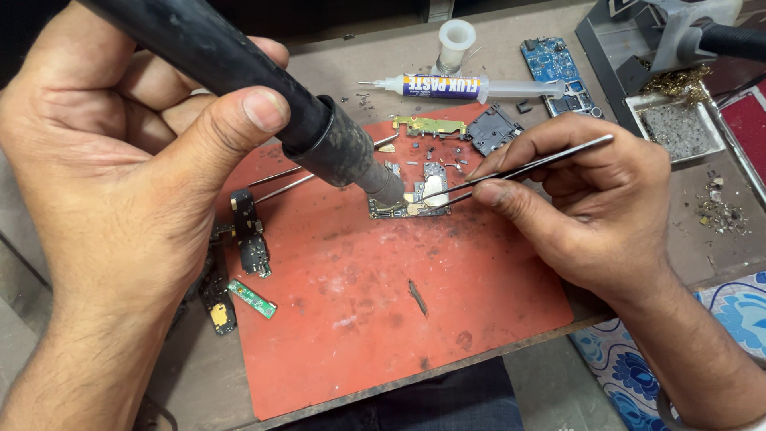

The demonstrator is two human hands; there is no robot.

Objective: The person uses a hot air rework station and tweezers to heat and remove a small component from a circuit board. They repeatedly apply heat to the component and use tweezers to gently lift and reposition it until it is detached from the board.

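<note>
My left hand (pixel 128 175) grips a black hot-air wand (pixel 239 72) whose metal nozzle (pixel 387 187) points down at a small phone circuit board (pixel 415 199) on a red work mat (pixel 375 303). My right hand (pixel 590 199) holds metal tweezers (pixel 527 169), their tips resting on the board just right of the nozzle. The board lies flat near the mat's upper middle.
A flux syringe (pixel 447 86), a solder spool (pixel 456 44) and a blue circuit board (pixel 554 72) lie behind the mat. Small boards and flex parts (pixel 247 239) sit at the mat's left edge. A soldering stand with brass wool and sponge tray (pixel 678 128) is at the right.
</note>
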